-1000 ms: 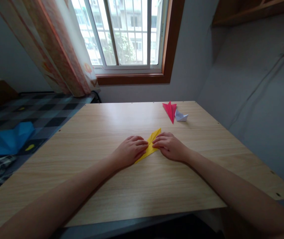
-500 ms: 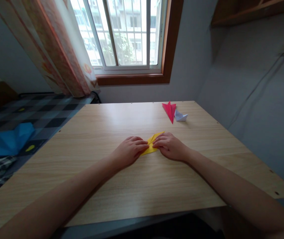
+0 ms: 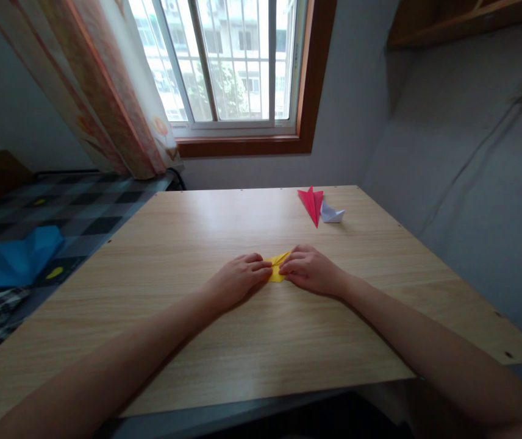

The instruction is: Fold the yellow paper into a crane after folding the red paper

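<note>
Pressing yellow folded paper onto table, both hands' fingers flat, ungripping.

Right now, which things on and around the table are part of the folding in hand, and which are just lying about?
In hand:
- yellow paper, flat on the table
- left hand, pressing it
- right hand, pressing it

Lying about:
- red folded paper, far side of table
- white folded paper, beside the red one
- blue cloth on the bed

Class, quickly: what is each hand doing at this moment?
Left hand: fingers flat, pressing on the yellow folded paper.
Right hand: fingers curled, pressing the same paper.
</note>
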A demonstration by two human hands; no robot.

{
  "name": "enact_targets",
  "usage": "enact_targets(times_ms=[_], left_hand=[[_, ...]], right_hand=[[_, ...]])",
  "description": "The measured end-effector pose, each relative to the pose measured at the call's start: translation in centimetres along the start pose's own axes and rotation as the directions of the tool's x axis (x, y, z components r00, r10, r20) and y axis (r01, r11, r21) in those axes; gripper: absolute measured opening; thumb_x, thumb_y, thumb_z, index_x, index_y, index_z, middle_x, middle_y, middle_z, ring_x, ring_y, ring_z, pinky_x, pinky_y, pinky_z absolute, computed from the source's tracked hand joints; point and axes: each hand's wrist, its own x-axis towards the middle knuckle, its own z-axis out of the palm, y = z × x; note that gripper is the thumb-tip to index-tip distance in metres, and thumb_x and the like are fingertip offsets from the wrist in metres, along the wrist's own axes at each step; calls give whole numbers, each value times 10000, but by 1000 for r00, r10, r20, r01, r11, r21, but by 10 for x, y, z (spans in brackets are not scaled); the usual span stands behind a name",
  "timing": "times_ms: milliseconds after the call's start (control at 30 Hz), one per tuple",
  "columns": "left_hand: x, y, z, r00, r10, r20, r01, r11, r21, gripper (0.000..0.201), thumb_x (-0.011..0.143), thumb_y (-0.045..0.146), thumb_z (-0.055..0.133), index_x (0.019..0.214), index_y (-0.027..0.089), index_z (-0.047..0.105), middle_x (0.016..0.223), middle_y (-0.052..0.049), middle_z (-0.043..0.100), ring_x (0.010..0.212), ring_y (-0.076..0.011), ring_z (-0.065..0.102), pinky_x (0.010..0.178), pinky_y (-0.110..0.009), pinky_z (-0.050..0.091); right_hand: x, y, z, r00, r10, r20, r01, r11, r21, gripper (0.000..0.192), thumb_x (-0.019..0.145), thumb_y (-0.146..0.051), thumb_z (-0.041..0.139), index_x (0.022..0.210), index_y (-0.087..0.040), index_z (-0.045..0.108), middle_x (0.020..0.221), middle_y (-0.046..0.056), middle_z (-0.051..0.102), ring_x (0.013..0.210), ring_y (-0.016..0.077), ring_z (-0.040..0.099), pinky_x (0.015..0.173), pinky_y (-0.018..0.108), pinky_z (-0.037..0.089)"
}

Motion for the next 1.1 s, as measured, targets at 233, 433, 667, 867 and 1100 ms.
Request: enact_targets(times_ms=[233,433,667,867,1100], left_hand=[[0,2,-3,1000,-4,9,5,997,-81,241,1013,225,459,1116,183,673,1092,-50,721,983,-194,615,883,-311,510],[0,-4,0,998,-56,18,58,988,-144,194,962,287,573,1089,188,680,1072,-49,723,997,-198,632,922,-321,497],[1,-8,2,997,-77,-4,76,989,-128,185,982,301,525,1002,190,671,988,-50,717,926,-181,643,842,-288,503],[-1,-13,7,1000,-1,-30,-1,997,-73,215,1010,304,469,947,191,641,988,-48,711,915,-171,630,835,-273,500],[-1,-12,7,999,25,-33,-26,999,-46,246,1023,293,440,938,179,641,1003,-63,707,922,-171,619,816,-267,501]], right_hand=[[-1,1,-1,999,-14,34,15,999,-32,105,891,-195,637,913,-210,739,937,35,756,869,195,647,857,348,495],[-3,1,1,1000,-6,4,6,998,-61,98,890,-222,653,943,-213,735,986,38,752,943,214,633,903,373,478],[-4,2,4,1000,-2,30,4,997,-83,114,916,-234,624,950,-218,732,997,49,747,924,210,627,891,375,468],[-3,2,4,999,-4,34,7,998,-62,124,933,-247,605,935,-208,724,974,50,751,899,201,644,873,362,473],[-2,1,3,999,-10,40,13,998,-61,148,951,-258,582,929,-199,717,963,51,751,894,199,643,866,358,470]])
